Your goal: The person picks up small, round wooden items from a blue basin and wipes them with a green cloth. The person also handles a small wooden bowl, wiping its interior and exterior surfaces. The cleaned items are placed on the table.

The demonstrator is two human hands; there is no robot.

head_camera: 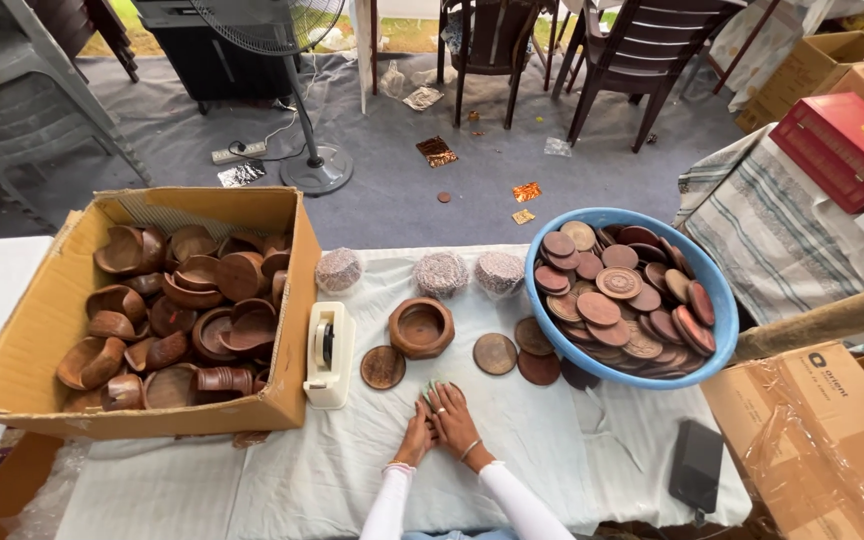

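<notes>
Head view, looking down on the bench (252, 480) with its white cloth cover. I see the left hand (415, 438) and the right hand (452, 418) lying side by side on the cloth, touching each other, palms down and fingers flat. Something pale green shows just under the fingertips (436, 390); I cannot tell what it is. Each grip is flat and spread, closed on nothing that I can make out.

Just beyond the hands stands a wooden bowl (421, 326), upright. Round wooden lids (383, 367) lie flat to either side of it and near the hands. A white tape dispenser (329, 354) sits to the left of the bowl, touching the cardboard box (42, 330), which is filled with more wooden bowls. A blue basin (712, 290) heaped with wooden lids stands at the right. Three speckled wrapped bundles (441, 272) sit in a row behind the bowl. A dark phone (697, 465) lies near the right bench edge.
</notes>
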